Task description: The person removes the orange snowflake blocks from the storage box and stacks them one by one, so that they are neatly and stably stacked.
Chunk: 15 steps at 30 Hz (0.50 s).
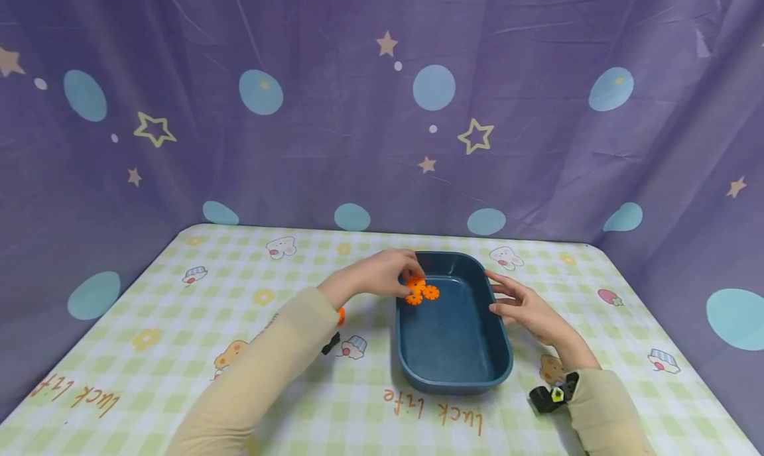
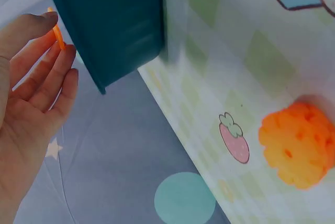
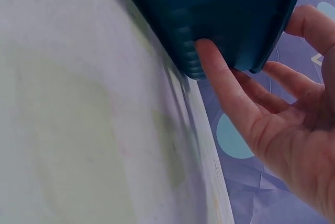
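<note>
My left hand [image 1: 390, 274] is over the left rim of a dark blue rectangular bin [image 1: 456, 382]. Between thumb and fingers it pinches a thin orange disc, seen edge-on in the left wrist view. From the head, several notched orange plastic discs [image 1: 431, 292] show at those fingertips; whether all are held or some lie in the bin I cannot tell. On the bin's right side, my right hand [image 1: 531, 313] holds the wall, thumb at the rim and fingers spread along the outside. One finger [image 3: 220, 72] presses low on the outer wall.
A stack of orange notched discs [image 2: 298, 145] lies on the table left of the bin, mostly covered by the left forearm from above. The green checked tablecloth [image 1: 197, 310] ends at a purple curtain [image 1: 334, 144] behind and at the sides.
</note>
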{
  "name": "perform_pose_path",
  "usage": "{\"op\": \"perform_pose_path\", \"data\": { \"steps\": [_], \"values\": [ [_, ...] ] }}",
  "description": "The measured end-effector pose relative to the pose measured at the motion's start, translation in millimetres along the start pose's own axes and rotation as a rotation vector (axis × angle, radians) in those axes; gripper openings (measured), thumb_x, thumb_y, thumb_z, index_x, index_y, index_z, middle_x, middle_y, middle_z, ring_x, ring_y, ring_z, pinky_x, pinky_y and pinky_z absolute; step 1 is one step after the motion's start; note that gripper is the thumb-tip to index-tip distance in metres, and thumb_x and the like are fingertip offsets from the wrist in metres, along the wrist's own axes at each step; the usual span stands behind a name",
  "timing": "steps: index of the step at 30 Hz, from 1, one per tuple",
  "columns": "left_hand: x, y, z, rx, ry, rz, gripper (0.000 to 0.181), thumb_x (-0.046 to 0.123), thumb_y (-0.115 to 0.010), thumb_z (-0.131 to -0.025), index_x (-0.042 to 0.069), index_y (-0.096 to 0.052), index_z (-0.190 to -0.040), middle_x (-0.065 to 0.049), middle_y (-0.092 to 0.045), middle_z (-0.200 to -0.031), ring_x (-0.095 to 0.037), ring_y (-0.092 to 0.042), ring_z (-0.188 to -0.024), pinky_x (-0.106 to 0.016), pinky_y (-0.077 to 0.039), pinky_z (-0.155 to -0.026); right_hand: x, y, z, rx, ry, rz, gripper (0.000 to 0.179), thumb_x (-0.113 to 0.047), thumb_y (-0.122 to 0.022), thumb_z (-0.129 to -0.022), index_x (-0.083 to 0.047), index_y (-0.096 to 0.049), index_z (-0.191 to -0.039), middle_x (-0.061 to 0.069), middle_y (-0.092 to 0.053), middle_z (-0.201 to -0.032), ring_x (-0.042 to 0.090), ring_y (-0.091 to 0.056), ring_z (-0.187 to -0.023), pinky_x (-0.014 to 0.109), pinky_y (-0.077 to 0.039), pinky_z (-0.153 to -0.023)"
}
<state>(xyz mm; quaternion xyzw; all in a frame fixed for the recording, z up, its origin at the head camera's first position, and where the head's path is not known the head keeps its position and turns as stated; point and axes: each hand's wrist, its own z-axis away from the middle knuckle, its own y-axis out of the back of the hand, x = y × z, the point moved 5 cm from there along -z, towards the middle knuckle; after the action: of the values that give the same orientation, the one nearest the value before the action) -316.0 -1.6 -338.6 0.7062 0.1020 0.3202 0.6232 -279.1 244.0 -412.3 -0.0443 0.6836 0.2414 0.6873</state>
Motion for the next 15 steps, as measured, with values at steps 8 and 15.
{"op": "perform_pose_path", "data": {
  "steps": [8,15],
  "values": [
    [-5.0,8.7,13.1,0.034,0.009,0.012,0.028,0.015,-0.064,-0.079,0.013,-0.066,-0.107,0.002,-0.057,-0.099,-0.013,-0.059,-0.085,-0.020,-0.046,-0.075,0,0,-0.8,0.001,0.002,0.004,0.067,-0.018,-0.058,-0.088,-0.017,-0.022,-0.145,0.025,-0.025,-0.143,0.034,-0.048,-0.115,0.035,-0.052,-0.075],
    [-9.9,14.1,26.3,0.066,0.013,0.014,0.028,0.014,-0.065,-0.078,0.012,-0.067,-0.106,0.000,-0.058,-0.099,-0.012,-0.058,-0.084,-0.024,-0.048,-0.077,0,-1,-1.0,0.002,-0.004,-0.011,0.068,-0.017,-0.059,-0.088,-0.017,-0.022,-0.145,0.024,-0.025,-0.143,0.035,-0.045,-0.118,0.036,-0.052,-0.076]
  ]
}}
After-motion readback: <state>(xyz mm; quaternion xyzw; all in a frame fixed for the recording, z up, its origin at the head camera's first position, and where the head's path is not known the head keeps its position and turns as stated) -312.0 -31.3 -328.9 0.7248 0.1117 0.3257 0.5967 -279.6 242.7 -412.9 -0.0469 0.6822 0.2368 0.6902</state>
